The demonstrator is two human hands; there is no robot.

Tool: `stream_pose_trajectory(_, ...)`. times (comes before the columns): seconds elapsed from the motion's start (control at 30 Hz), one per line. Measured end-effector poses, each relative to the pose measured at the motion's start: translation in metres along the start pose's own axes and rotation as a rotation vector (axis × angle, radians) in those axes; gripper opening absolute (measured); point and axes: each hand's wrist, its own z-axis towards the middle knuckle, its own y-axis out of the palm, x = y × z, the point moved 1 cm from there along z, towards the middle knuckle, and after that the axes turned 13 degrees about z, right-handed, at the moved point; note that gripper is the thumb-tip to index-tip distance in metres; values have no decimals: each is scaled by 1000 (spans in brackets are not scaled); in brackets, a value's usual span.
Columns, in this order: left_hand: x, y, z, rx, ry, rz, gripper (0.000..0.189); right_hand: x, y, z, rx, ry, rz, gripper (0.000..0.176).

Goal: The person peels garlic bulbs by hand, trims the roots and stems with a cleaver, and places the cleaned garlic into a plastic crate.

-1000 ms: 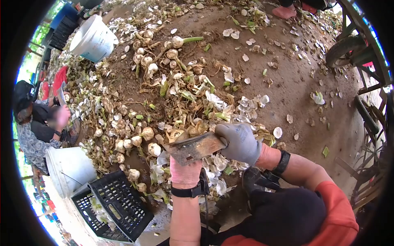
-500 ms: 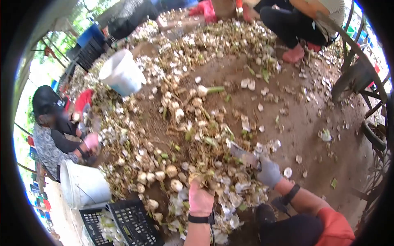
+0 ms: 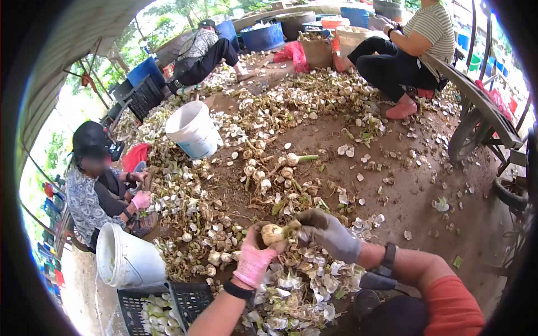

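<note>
My left hand (image 3: 256,259), in a pink glove, is closed around a pale round bulb (image 3: 273,234) that looks like garlic. From the bulb a short brownish-green stem (image 3: 291,226) points right. My right hand (image 3: 330,235), in a grey glove, has its fingers closed at that stem; no knife shows in it. Both hands are above a heap of white peelings (image 3: 297,288). Several similar bulbs with stalks (image 3: 259,175) lie on the ground beyond.
A white bucket (image 3: 131,260) and a black crate (image 3: 134,305) with pale green-white pieces stand at the left. Another white bucket (image 3: 193,131) is farther off. A person (image 3: 89,190) sits left, others at the back. A wooden cart (image 3: 476,101) stands right.
My view has lifted. My left hand has come up with a bulb, and my right hand has moved left to its stem. The knife in my right hand earlier no longer shows.
</note>
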Motion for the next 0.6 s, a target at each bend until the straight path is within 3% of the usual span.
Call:
stream_pose_trajectory(0.13, 35, -23, -26, 31, 74, 95, 71, -19, 57, 26, -16, 157, 17, 24)
stream_pose_trajectory(0.23, 43, -44, -43, 174, 210, 259, 80, -7, 92, 46, -75, 281, 103, 21)
stream_pose_trajectory(0.3, 45, -55, -58, 227, 321, 203, 74, 4, 104, 65, -190, 285, -9, 19)
stream_pose_trajectory(0.37, 31, -66, -66, 299, 338, 253, 73, 11, 116, 73, -239, 305, -147, 19)
stream_pose_trajectory(0.43, 11, -73, -76, 380, 350, 305, 72, 22, 126, 73, -183, 421, -12, 25)
stream_pose_trajectory(0.47, -1, -74, -80, 444, 379, 366, 68, 29, 131, 70, -281, 311, -172, 33)
stream_pose_trajectory(0.5, -14, -75, -83, 506, 406, 430, 65, 39, 133, 58, -155, 492, 14, 37)
stream_pose_trajectory(0.57, -32, -74, -88, 584, 527, 659, 61, 97, 108, 54, -188, 384, 160, 37)
stream_pose_trajectory(0.6, -51, -75, -89, 580, 498, 630, 62, 107, 105, 45, -170, 333, 129, 37)
